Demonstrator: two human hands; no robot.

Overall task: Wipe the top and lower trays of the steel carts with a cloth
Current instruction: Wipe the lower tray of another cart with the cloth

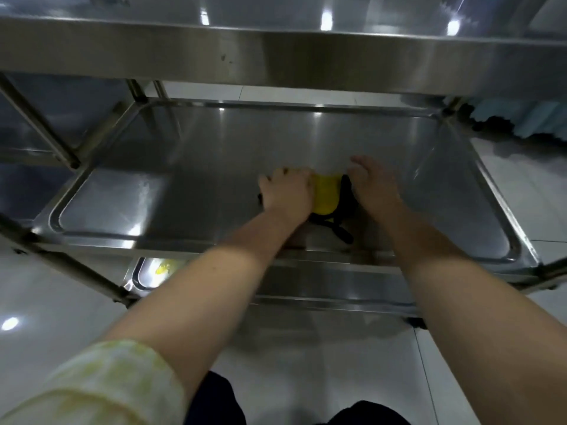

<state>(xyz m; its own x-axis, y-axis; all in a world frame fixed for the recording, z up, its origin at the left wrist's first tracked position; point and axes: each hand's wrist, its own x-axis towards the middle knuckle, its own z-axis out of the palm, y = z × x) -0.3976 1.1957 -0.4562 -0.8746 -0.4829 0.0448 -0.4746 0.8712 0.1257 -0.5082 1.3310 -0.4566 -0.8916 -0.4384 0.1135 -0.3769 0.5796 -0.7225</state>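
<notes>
both hands on the yellow cloth in the steel cart's lower tray

the cloth, yellow with a black edge, lies bunched on the tray's surface, right of centre and nearer the front rim. the left hand curls its fingers over the cloth's left side and holds it. the right hand rests against the black right edge with bent fingers; whether they grip it i cannot tell. the top tray spans overhead. a bottom tray shows beneath, above the pale tiled floor. a cream sleeve covers the left upper arm.
</notes>
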